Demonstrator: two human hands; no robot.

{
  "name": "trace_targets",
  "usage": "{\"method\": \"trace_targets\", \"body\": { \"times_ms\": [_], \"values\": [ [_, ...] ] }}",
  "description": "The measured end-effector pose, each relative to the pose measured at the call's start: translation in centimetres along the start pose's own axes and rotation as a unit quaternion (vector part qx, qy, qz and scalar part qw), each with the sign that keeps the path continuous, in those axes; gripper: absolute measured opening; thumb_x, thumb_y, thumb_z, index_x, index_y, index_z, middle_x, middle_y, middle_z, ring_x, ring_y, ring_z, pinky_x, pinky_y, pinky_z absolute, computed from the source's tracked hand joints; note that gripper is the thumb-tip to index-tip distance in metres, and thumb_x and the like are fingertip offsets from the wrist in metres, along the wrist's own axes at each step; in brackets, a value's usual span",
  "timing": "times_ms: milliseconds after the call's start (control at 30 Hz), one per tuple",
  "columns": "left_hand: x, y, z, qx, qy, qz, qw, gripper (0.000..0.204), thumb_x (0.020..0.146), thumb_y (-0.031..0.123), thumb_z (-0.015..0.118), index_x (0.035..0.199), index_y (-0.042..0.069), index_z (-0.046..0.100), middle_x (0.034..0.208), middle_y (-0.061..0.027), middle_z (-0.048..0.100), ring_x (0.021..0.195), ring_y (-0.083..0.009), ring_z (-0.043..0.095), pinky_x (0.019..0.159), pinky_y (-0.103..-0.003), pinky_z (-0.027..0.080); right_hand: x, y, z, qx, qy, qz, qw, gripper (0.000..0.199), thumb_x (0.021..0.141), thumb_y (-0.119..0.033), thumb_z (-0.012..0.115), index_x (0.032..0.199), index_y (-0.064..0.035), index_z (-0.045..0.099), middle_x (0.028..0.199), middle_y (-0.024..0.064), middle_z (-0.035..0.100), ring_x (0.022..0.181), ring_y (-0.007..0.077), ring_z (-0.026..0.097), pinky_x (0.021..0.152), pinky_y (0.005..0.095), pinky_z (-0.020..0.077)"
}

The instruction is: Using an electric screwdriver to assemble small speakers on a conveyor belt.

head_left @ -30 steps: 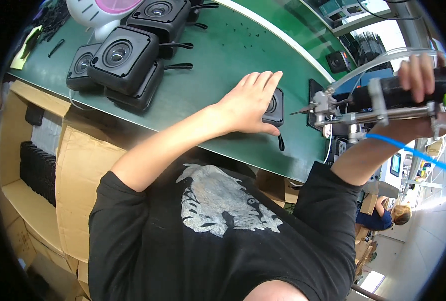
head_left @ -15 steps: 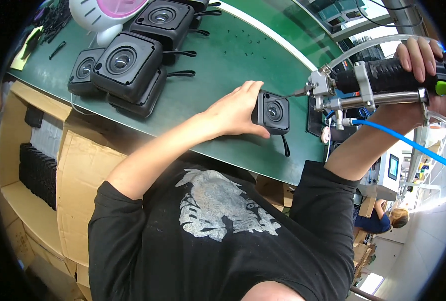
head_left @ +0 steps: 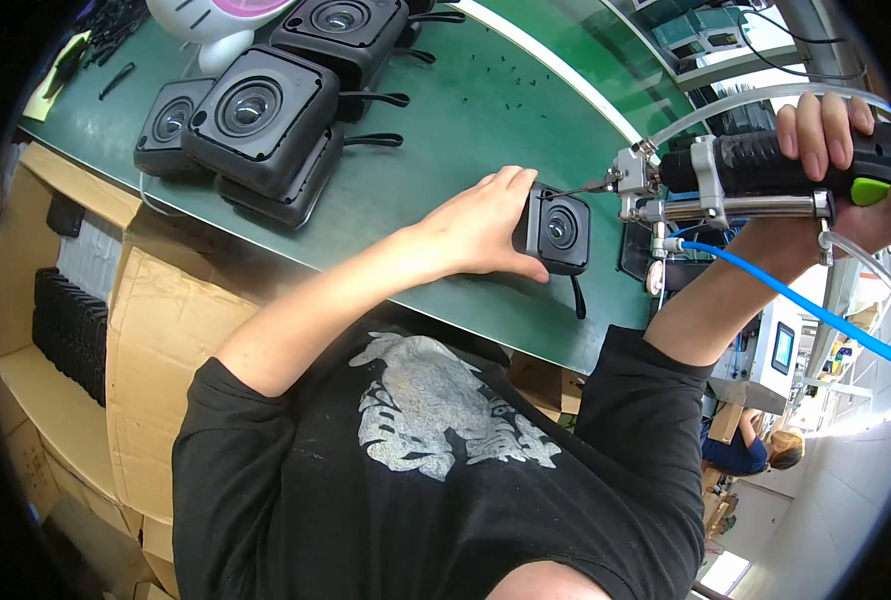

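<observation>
- Gripping the black speaker (head_left: 562,232) by its left side with the left hand (head_left: 480,222) — fingers spread around the far edge, thumb at the near edge.
- Holding that speaker low over the green table (head_left: 445,130), near the front edge, with its round driver facing up and a short black strap (head_left: 578,299) hanging from its near side.
- Wrapping the right hand (head_left: 835,132) around the dark barrel of a driver tool (head_left: 740,165), with the palm beneath and the thumb near a green button (head_left: 870,191).
- Pointing the thin bit (head_left: 585,187) leftward at the upper corner of the speaker's face — cannot tell whether seated in a hole.
- Trailing from the tool: a blue hose (head_left: 795,298) and a clear tube (head_left: 755,97).
- At upper left on the table: more black speakers (head_left: 265,110), piled together, beside a white-and-pink object (head_left: 200,20).
- Below, at left: an open cardboard box (head_left: 175,360) with black pieces (head_left: 70,330) in a row.
</observation>
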State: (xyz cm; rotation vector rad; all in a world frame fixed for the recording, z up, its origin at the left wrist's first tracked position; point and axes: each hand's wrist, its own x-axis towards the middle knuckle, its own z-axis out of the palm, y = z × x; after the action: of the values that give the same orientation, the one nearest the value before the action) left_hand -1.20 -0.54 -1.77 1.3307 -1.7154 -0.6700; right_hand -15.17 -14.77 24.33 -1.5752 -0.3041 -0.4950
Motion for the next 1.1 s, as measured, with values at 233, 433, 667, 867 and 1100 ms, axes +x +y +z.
{"method": "trace_targets", "body": {
  "times_ms": [233,433,667,867,1100],
  "values": [
    [0.0,-0.1,0.0,0.01,0.0,0.002,1.0,0.104,0.063,0.045,0.088,0.132,-0.013,0.036,0.13,-0.0289,0.046,0.122,-0.0418,0.049,0.105,-0.043,0.043,-0.8,1.7,-0.1,0.0,-0.006,0.004,1.0,0.057,0.087,-0.052,0.053,0.113,-0.0012,0.052,0.087,0.0057,0.054,0.074,0.0181,0.053,0.073,0.0356,0.0403],
    [0.4,0.8,-1.0,0.025,0.052,-0.015,0.998,0.088,0.073,0.042,0.082,0.137,-0.004,0.042,0.134,-0.0211,0.05,0.124,-0.0377,0.049,0.105,-0.041,0.042,-1.3,0.0,-0.4,0.013,0.03,-0.039,0.999,0.05,0.093,-0.049,0.049,0.111,-0.0028,0.055,0.086,0.0061,0.055,0.07,0.0179,0.053,0.071,0.036,0.0407],
    [1.5,1.4,-1.6,0.1,0.172,0.139,0.97,0.014,0.079,0.016,0.074,0.089,0.006,0.07,0.089,-0.0043,0.065,0.086,-0.0259,0.061,0.079,-0.036,0.052,-0.6,1.3,1.8,0.031,0.025,-0.058,0.998,0.054,0.094,-0.052,0.047,0.112,-0.0017,0.055,0.087,0.009,0.057,0.071,0.0204,0.056,0.069,0.0386,0.0445],
    [0.9,0.9,-1.0,0.042,0.164,0.102,0.98,0.013,0.08,0.014,0.074,0.089,0.005,0.073,0.088,-0.0067,0.07,0.084,-0.0263,0.064,0.076,-0.036,0.053,-0.1,1.1,3.0,0.051,0.013,-0.075,0.996,0.057,0.095,-0.054,0.046,0.113,-0.0008,0.054,0.088,0.0114,0.059,0.071,0.0225,0.058,0.067,0.0409,0.0478],
    [0.9,0.9,-0.4,-0.064,0.143,0.075,0.985,0.013,0.085,0.011,0.07,0.095,0.003,0.074,0.093,-0.01,0.073,0.087,-0.025,0.068,0.08,-0.034,0.053,0.5,1.2,4.9,0.077,-0.005,-0.092,0.993,0.061,0.097,-0.057,0.044,0.115,0.0003,0.054,0.089,0.0143,0.061,0.072,0.0249,0.062,0.065,0.0435,0.0516]
  ]
}}
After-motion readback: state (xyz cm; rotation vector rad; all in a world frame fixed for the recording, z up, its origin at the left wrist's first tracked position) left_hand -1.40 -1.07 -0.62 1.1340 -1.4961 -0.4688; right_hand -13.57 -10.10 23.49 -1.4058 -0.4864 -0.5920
